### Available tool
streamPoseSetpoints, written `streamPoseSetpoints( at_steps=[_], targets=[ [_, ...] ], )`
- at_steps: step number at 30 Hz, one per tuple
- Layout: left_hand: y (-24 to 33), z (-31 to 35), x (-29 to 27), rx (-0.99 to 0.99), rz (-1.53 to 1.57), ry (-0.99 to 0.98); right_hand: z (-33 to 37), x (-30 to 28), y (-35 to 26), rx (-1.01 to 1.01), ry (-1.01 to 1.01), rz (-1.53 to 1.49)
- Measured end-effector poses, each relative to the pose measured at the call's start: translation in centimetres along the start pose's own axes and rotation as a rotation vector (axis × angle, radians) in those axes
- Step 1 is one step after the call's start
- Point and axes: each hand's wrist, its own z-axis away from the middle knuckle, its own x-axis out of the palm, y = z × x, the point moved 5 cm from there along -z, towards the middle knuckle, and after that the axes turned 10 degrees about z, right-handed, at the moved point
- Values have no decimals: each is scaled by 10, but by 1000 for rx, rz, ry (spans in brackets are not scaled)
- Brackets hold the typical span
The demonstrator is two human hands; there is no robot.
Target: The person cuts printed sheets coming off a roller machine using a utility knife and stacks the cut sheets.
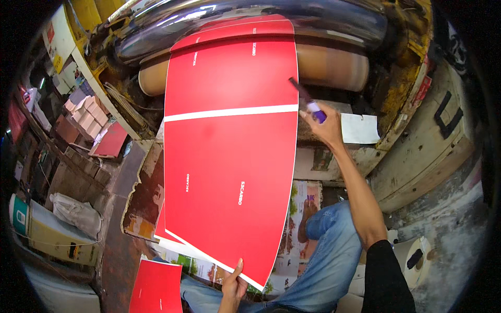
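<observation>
A long red printed sheet (229, 156) with white edges and a white band across it hangs down from the rollers toward my lap. My left hand (234, 287) pinches its lower white edge, thumb on top and fingers underneath. In my right hand (327, 125), beside the sheet's right edge near the white band, is a knife (314, 110) with a purple and white handle. Its dark narrow blade points up and left, over the sheet's right margin. Whether the blade touches the sheet, I cannot tell.
A shiny metal roller (344, 34) and a tan roller (334, 68) span the back. White paper (360, 129) lies right of my right hand. Another red sheet (156, 287) is at lower left. A grey metal casing (433, 135) stands right; a white sack (78, 213) lies left.
</observation>
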Motion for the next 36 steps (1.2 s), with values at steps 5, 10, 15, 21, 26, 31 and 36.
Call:
streamPoseSetpoints(
  at_steps=[5, 10, 15, 21, 26, 31, 36],
  targets=[
    [-3, 18, -26, 7, -41, 43, 0, 4, -37, -381, -14, 214],
    [-11, 2, -117, 37, -330, 240, -2, 15, -24, -437, -140, -71],
    [7, -10, -160, 91, -222, 317, 7, 35, -33, -412, -123, 49],
    [27, -93, -200, 211, -344, 421, 18, 43, -42, -377, -327, 68],
    [31, -155, -213, 265, -380, 603, 23, 45, -38, -304, -432, 73],
    [22, -150, -208, 546, -1296, 739, 33, 44, -46, -500, -429, -9],
    [-33, -150, -128, 165, -1787, 508, 51, 39, -43, -486, -599, 93]
  ],
)
